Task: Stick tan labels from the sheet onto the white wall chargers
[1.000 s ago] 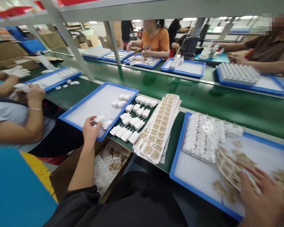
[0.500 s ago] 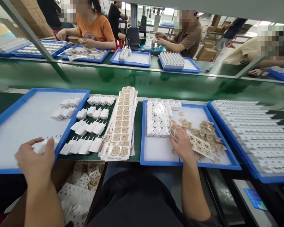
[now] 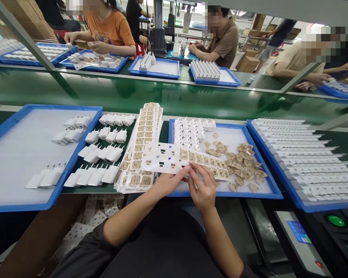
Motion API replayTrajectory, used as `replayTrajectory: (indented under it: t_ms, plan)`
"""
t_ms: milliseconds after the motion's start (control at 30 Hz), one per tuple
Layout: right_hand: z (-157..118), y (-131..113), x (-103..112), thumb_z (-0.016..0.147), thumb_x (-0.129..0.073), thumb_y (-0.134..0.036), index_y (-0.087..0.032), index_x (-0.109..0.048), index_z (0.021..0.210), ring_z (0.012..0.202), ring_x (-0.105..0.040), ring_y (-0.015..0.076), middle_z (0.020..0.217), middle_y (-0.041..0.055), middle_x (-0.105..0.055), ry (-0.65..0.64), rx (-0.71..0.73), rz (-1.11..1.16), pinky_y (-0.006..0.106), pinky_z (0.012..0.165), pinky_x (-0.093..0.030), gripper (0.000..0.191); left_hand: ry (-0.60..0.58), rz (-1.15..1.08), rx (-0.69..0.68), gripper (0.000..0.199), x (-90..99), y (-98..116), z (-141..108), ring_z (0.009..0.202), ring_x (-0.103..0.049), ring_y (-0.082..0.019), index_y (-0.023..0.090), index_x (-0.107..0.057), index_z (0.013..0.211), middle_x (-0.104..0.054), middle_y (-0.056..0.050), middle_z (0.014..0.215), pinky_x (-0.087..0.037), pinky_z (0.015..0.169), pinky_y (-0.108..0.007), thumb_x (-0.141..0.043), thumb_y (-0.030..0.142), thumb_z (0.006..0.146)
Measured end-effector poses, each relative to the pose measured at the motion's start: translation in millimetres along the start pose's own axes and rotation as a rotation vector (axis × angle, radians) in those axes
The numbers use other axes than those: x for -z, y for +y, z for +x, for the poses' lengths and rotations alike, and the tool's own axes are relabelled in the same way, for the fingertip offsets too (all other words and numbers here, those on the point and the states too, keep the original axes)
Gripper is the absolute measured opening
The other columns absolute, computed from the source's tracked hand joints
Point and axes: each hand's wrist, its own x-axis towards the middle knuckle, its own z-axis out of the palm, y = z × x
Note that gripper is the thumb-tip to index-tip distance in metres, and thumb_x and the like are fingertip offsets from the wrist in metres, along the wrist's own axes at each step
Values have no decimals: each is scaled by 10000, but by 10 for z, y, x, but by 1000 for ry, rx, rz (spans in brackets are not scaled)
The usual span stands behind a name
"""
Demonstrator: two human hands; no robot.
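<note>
My left hand (image 3: 168,183) pinches the lower edge of a sticker sheet (image 3: 188,158), with bare, punched backing on its left part and beige stickers on its right. My right hand (image 3: 203,187) closes its thumb and fingertips on the same sheet near the middle; I cannot tell whether a single sticker is between them. Under the sheet lies a blue-rimmed tray (image 3: 274,191) with white plug adapters (image 3: 188,131) standing in a block and a pile of loose beige pieces (image 3: 245,166). A stack of sticker sheets (image 3: 145,135) lies to the left.
Rows of white plug adapters (image 3: 97,173) lie left of the stack, beside another blue tray (image 3: 50,199) holding several more. A tray of adapter rows (image 3: 301,166) stands at right. Beyond the green conveyor (image 3: 116,88), other people sit at trays.
My left hand has left the adapters in the left tray and come right to the sticker sheet. My right hand has lifted and turned the sheet over the tray, moving slightly left.
</note>
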Motion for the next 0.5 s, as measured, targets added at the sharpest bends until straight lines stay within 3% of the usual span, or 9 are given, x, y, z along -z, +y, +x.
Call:
replayTrajectory:
  t_ms: [100,200,500]
  plan:
    - [20,-20,3,923,-615,-152,-312,-618,1354,1114,-645,280,1224,91,-693,-17,-56,97,501,945,-547,459,94,-65,49,343,-3,-38,25,878,-758,-240,205,-741,1054,-765,-85,1082,-669,732,-373,-629,496,913]
    - [112,24,28,933,-604,-161,-319,-662,1288,1053,-658,267,1157,87,-694,25,-100,119,486,902,-556,393,95,-51,56,363,41,-15,13,687,-742,-196,191,-740,1029,-768,-87,1055,-670,640,-344,-658,514,886]
    - [211,52,42,889,-679,-131,-302,-708,1075,958,-663,243,1044,52,-698,92,-66,160,442,843,-547,254,48,-30,29,412,14,194,41,637,-734,-210,166,-753,949,-769,-73,892,-654,551,-330,-680,560,853]
